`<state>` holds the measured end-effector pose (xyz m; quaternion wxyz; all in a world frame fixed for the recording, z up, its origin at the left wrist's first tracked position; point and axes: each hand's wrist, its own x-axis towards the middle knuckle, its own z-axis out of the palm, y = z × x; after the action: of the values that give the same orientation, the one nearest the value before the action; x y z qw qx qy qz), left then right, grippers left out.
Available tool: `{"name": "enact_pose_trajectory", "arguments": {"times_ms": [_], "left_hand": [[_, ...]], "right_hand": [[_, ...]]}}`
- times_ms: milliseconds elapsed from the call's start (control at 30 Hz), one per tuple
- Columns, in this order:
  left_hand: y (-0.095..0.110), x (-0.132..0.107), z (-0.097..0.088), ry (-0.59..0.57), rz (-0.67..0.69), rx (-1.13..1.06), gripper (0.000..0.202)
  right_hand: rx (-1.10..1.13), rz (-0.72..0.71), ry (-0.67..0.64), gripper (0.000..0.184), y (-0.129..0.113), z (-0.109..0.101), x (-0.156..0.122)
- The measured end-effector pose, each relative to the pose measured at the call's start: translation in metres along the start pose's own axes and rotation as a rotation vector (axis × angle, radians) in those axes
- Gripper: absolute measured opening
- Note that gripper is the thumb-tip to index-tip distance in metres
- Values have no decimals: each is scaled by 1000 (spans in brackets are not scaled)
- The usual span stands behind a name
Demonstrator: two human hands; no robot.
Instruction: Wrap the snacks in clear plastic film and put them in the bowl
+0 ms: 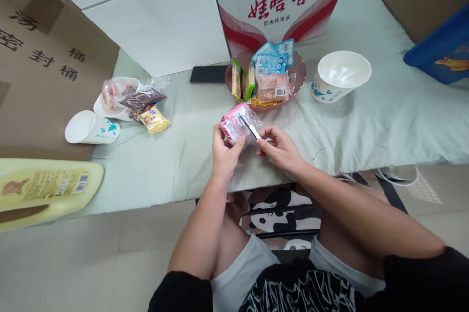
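In the head view, my left hand [224,153] is closed around a pink plastic-wrapped snack packet [234,120], its fingers behind and its thumb at the lower edge. My right hand [279,148] pinches a slim white-handled tool [252,129] with a thin dark end, which looks like a small knife. The dark end lies over the front of the packet. Just beyond stands a pinkish glass bowl [301,77] holding blue packets [269,63], green-edged wrapped snacks [242,81] and a wrapped pink biscuit [273,88].
A paper cup [340,77] stands to the right. Another cup [97,129] lies on its side at the left, beside a white dish [120,85] and a yellow snack packet [156,120]. A dark phone [208,74] lies by the bowl. Cartons [286,4] line the back; a yellow bottle [54,187] sits front left.
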<state>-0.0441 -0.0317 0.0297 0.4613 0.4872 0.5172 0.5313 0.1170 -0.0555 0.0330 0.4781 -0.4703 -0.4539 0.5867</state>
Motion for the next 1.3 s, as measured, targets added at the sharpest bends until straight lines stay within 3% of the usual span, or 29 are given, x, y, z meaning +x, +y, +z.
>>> {"name": "enact_pose_trajectory", "arguments": {"times_ms": [133,267,367,433,533,733,833,967,1067,1133,1200,1300], "left_hand": [[3,5,-10,53,-1,-75,73],[12,20,-39,190,44,-211,71],[19,26,-52,252,25,-275,74],[19,22,-48,239,20,-275,85],[14,11,-27,135,18,-224,93],[3,-16,15,-113,16,-49,71],[2,-16,17,-87,-7,102,59],[0,3,-2,59,49,125,57],[1,13,-15,-45,16,95,68],[3,14,-18,-97,-31,162,71],[6,14,-21,-58,-74,209,67],[12,14,-26,55,-101,191,48]], "right_hand": [[-57,42,-55,32,0,2,0],[-197,126,-164,22,-3,-4,-4],[-400,67,-122,21,-8,-20,-4],[-648,-47,-24,22,-12,-35,-2],[-1023,-155,89,18,-15,-56,1],[-1380,-130,222,23,-17,-77,7],[-1310,-243,277,27,-16,-80,6],[-1013,-481,38,39,-13,-71,-3],[-911,-582,-143,52,-9,-56,-9],[-903,-574,-190,57,-6,-48,-9],[-920,-550,-196,48,-4,-46,-6],[-931,-557,-131,27,-5,-60,-1]]}}
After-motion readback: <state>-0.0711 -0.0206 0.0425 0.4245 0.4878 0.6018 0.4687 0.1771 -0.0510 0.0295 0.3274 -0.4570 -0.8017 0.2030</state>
